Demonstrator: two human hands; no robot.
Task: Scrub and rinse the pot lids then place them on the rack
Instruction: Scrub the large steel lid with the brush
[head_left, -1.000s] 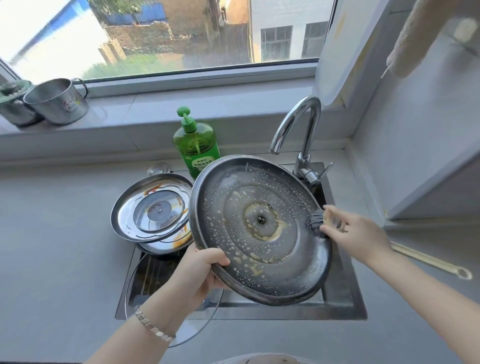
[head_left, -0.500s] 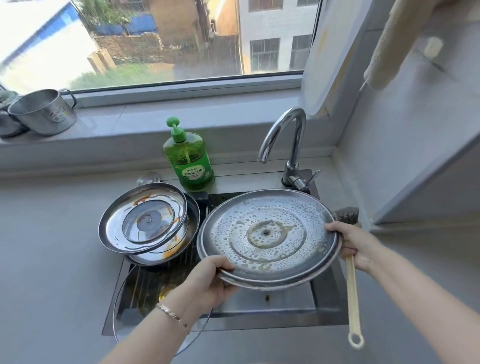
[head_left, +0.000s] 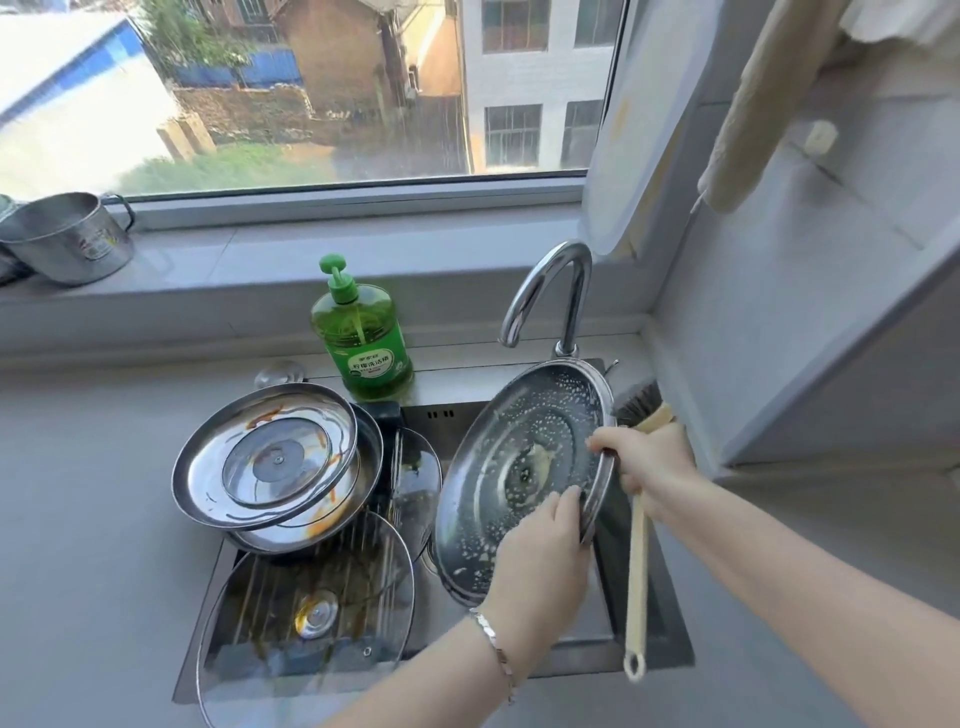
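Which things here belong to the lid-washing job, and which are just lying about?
In the job: soapy lid, gripped by the left hand and the right hand, which also holds the brush; stacked steel lids; glass lid; dish soap; tap; sink.
Lying about: metal pot on the sill; hanging cloth; white board.

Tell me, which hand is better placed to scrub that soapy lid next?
Right, probably. The right hand grips the brush beside the soapy lid; the left hand only holds that lid's lower edge, steadying it.
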